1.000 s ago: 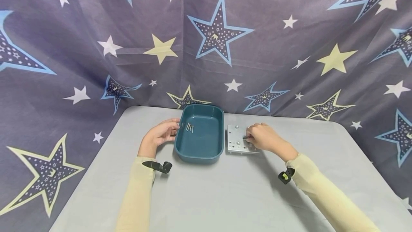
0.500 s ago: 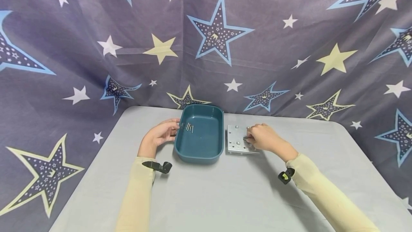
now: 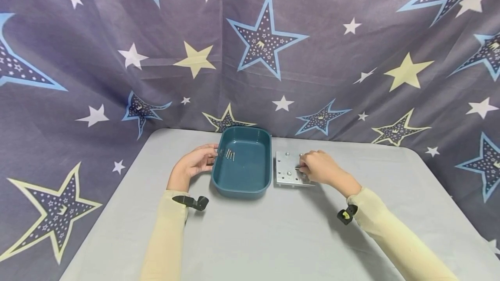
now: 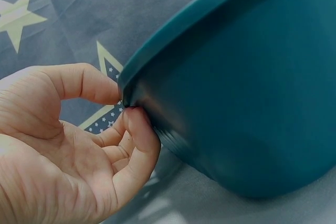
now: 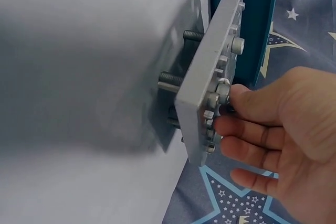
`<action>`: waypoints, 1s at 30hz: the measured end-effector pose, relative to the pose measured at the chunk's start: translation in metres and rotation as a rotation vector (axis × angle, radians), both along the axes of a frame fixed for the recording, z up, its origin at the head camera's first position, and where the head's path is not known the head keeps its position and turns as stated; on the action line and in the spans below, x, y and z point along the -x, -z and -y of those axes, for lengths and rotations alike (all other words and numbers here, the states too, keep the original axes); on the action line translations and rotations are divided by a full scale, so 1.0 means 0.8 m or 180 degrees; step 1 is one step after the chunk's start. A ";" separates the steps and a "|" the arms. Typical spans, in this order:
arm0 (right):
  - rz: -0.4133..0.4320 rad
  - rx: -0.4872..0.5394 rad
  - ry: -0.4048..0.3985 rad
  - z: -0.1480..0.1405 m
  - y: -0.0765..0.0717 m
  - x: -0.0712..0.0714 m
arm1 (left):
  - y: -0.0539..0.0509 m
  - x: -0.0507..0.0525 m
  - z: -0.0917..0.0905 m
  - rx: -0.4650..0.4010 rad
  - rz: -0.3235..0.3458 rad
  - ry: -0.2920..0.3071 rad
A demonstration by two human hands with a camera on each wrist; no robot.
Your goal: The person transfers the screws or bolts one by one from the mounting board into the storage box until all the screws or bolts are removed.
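Matte grey surface (image 3: 250,237) lay foremost. Right hand (image 3: 322,166): fingers pinched a small metal piece (image 3: 297,168), largely hidden, at the flat rectangular metal plate (image 3: 284,166), which threaded bolts (image 5: 238,45) pierced. Left hand (image 3: 195,161): fingers pinched the adjacent smooth, round-cornered teal tray (image 3: 246,174) by its rim; slender metal rods (image 3: 228,154) lay inside. Creased star-printed cloth (image 3: 246,90) hung behind.
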State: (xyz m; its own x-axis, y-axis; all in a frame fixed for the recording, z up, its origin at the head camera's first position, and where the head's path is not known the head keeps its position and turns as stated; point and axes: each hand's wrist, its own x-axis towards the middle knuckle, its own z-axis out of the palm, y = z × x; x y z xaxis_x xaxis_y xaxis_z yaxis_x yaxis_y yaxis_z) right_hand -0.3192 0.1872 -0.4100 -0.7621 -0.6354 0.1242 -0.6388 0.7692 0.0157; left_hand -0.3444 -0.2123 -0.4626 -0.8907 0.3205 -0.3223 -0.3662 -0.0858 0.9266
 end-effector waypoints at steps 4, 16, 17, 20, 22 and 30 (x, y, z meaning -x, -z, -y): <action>0.0007 -0.0003 0.0040 -0.001 0.002 0.000 | 0.000 0.000 0.000 0.0003 -0.0002 -0.0007; 0.0004 0.0084 0.0050 -0.002 0.003 0.001 | 0.000 0.000 0.001 -0.0010 -0.0014 0.0016; 0.0001 0.0088 0.0045 -0.002 0.003 0.001 | 0.000 0.000 0.001 -0.0012 -0.0009 0.0012; 0.0001 0.0102 0.0047 -0.003 0.004 0.001 | 0.000 0.000 0.001 -0.0014 0.0010 -0.0006; -0.0005 0.0111 0.0052 -0.003 0.004 0.001 | 0.000 0.000 0.001 -0.0013 0.0013 -0.0018; -0.0109 0.0203 0.0037 -0.004 0.006 0.002 | 0.001 0.000 0.000 0.0015 -0.0001 -0.0017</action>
State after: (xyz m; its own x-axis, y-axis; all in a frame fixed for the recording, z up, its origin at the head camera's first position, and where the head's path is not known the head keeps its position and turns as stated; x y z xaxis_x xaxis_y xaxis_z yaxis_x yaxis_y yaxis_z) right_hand -0.3211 0.1904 -0.4144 -0.7639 -0.6166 0.1902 -0.6298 0.7767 -0.0119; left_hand -0.3446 -0.2127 -0.4636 -0.8925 0.3142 -0.3236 -0.3655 -0.0835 0.9271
